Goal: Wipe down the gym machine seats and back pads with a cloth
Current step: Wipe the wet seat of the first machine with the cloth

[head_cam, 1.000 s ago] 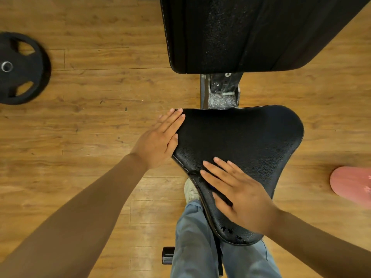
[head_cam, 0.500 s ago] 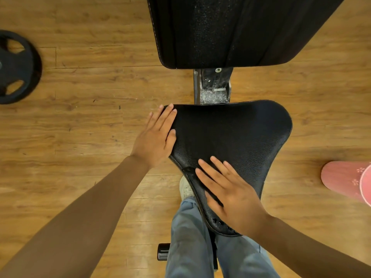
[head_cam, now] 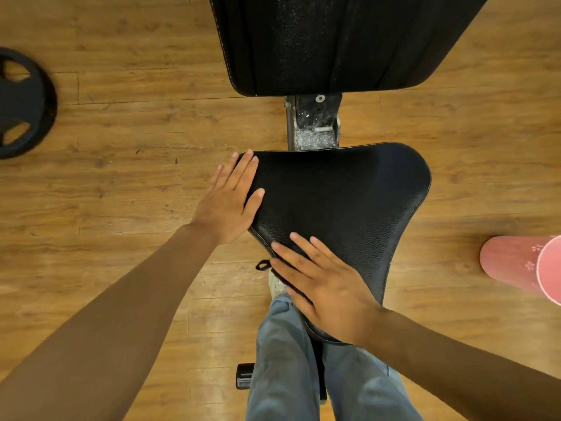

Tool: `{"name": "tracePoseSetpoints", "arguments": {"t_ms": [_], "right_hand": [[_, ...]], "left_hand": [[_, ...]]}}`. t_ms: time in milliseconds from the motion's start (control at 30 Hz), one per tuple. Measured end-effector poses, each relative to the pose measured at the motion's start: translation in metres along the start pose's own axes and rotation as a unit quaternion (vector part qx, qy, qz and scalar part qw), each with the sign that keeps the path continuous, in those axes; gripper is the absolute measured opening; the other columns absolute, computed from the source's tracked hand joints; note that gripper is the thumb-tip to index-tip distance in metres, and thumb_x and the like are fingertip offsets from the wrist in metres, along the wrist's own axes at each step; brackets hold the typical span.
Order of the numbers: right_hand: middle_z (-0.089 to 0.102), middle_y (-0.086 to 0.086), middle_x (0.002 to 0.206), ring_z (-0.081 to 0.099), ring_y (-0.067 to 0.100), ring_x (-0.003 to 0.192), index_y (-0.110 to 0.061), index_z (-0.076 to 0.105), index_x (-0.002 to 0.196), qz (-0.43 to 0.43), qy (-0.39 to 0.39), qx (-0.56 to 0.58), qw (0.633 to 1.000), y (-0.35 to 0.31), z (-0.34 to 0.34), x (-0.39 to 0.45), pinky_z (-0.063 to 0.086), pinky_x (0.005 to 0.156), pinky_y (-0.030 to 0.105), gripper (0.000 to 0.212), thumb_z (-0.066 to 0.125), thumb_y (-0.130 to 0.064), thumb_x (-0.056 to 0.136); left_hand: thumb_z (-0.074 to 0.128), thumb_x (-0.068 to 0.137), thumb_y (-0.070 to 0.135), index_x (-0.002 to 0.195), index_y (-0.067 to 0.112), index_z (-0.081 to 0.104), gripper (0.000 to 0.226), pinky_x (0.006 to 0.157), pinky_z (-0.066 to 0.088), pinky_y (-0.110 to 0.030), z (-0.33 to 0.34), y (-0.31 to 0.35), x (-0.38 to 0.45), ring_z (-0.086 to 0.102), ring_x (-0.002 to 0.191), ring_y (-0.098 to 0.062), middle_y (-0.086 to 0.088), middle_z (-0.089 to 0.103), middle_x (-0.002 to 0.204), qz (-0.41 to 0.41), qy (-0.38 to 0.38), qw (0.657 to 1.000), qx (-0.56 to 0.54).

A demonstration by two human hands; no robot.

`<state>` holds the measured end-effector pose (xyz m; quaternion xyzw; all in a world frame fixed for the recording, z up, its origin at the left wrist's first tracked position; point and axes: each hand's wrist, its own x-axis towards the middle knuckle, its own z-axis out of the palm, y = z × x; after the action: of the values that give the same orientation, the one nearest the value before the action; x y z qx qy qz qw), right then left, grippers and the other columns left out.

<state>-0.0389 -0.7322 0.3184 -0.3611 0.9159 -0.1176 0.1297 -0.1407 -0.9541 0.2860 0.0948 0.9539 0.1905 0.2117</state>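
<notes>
A black padded gym seat (head_cam: 349, 202) fills the middle of the view, wide at the far end and narrow toward me. Beyond it stands the black back pad (head_cam: 328, 41), joined by a metal bracket (head_cam: 314, 124). My left hand (head_cam: 230, 202) lies flat with straight fingers against the seat's left edge. My right hand (head_cam: 324, 287) rests flat on the narrow near part of the seat, fingers spread. Neither hand holds anything, and no cloth is in view.
A black weight plate (head_cam: 21, 101) lies on the wooden floor (head_cam: 121, 177) at the left. A pink object with small flowers (head_cam: 528, 268) sits at the right edge. My jeans-clad legs (head_cam: 288, 360) and a pale shoe (head_cam: 276, 284) stand below the seat.
The view has shifted slightly, so the seat and back pad sit a little lower and left in frame. Both hands keep their flat places on the seat.
</notes>
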Motion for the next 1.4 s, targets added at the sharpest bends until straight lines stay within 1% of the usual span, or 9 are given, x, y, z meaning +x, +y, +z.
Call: {"name": "tracePoseSetpoints", "arguments": {"t_ms": [267,500,667,833,900,1067,1167,1233,1400], "right_hand": [[0.046,0.001,0.148,0.038,0.026,0.14,-0.018,0.055,0.138,0.037,0.034,0.025,0.998,0.012,-0.001,0.038,0.032,0.115,0.043,0.046,0.034,-0.032,0.098],[0.035,0.001,0.155,0.025,0.023,0.146,-0.018,0.045,0.145,0.069,0.037,0.041,0.996,0.001,-0.004,-0.016,0.025,0.118,0.043,0.047,0.037,-0.032,0.1],[0.039,0.001,0.153,0.033,0.023,0.143,-0.019,0.049,0.143,0.044,0.035,0.02,0.998,0.014,-0.004,-0.018,0.031,0.116,0.043,0.049,0.037,-0.033,0.097],[0.04,0.004,0.152,0.032,0.026,0.143,-0.015,0.048,0.143,0.201,0.09,0.048,0.974,0.036,-0.004,0.013,0.028,0.116,0.046,0.048,0.037,-0.031,0.099],[0.039,0.004,0.153,0.029,0.026,0.144,-0.014,0.048,0.143,0.225,0.113,0.055,0.966,0.025,-0.002,0.003,0.027,0.117,0.046,0.048,0.038,-0.03,0.099],[0.037,0.001,0.154,0.028,0.023,0.145,-0.017,0.048,0.143,0.15,0.094,0.061,0.982,-0.005,0.002,-0.051,0.028,0.116,0.045,0.046,0.043,-0.029,0.099],[0.037,0.0,0.154,0.029,0.022,0.145,-0.019,0.048,0.143,0.041,0.056,0.059,0.996,0.021,-0.001,-0.055,0.027,0.117,0.043,0.045,0.042,-0.031,0.1],[0.04,0.001,0.152,0.031,0.023,0.144,-0.018,0.05,0.142,0.024,0.056,0.058,0.996,0.052,-0.003,-0.045,0.025,0.118,0.043,0.045,0.042,-0.031,0.1],[0.041,0.005,0.151,0.029,0.029,0.144,-0.015,0.049,0.142,0.217,0.115,0.088,0.965,0.089,-0.007,-0.02,0.023,0.118,0.048,0.047,0.036,-0.031,0.099]], "left_hand": [[0.019,0.103,0.047,0.155,0.018,-0.009,0.067,0.12,-0.014,-0.033,0.0,0.008,-0.001,-0.023,0.147,-0.011,0.004,-0.018,0.162,-0.032,-0.03,0.999,0.029],[0.019,0.096,0.064,0.155,0.015,-0.01,0.083,0.121,-0.012,-0.036,-0.001,0.023,-0.002,-0.022,0.148,-0.016,0.001,-0.018,0.163,-0.066,-0.032,0.996,0.056],[0.017,0.092,0.069,0.155,0.012,-0.013,0.089,0.121,-0.014,-0.037,0.001,0.03,-0.003,-0.023,0.147,-0.019,-0.002,-0.02,0.162,-0.087,-0.031,0.994,0.062],[0.012,0.086,0.074,0.155,0.012,-0.013,0.095,0.121,-0.013,-0.037,0.002,0.031,-0.003,-0.023,0.147,-0.018,-0.002,-0.02,0.163,-0.09,-0.034,0.994,0.056],[0.007,0.08,0.078,0.155,0.011,-0.013,0.102,0.121,-0.012,-0.038,0.002,0.034,-0.003,-0.023,0.147,-0.019,-0.002,-0.02,0.162,-0.096,-0.034,0.993,0.057],[0.017,0.07,0.09,0.153,0.011,-0.015,0.119,0.119,-0.016,-0.035,0.0,0.034,-0.005,-0.026,0.146,-0.018,-0.001,-0.024,0.161,-0.098,-0.039,0.993,0.051],[0.018,0.067,0.092,0.153,0.011,-0.016,0.123,0.12,-0.016,-0.036,0.001,0.035,-0.005,-0.027,0.146,-0.018,-0.001,-0.024,0.161,-0.092,-0.042,0.993,0.06],[0.017,0.065,0.094,0.154,0.011,-0.015,0.125,0.12,-0.014,-0.037,0.002,0.034,-0.004,-0.025,0.147,-0.019,-0.001,-0.023,0.162,-0.094,-0.041,0.993,0.062],[0.009,0.064,0.096,0.155,0.01,-0.01,0.127,0.121,-0.012,-0.039,0.004,0.031,-0.005,-0.022,0.148,-0.02,-0.003,-0.019,0.163,-0.082,-0.023,0.994,0.072]]}}
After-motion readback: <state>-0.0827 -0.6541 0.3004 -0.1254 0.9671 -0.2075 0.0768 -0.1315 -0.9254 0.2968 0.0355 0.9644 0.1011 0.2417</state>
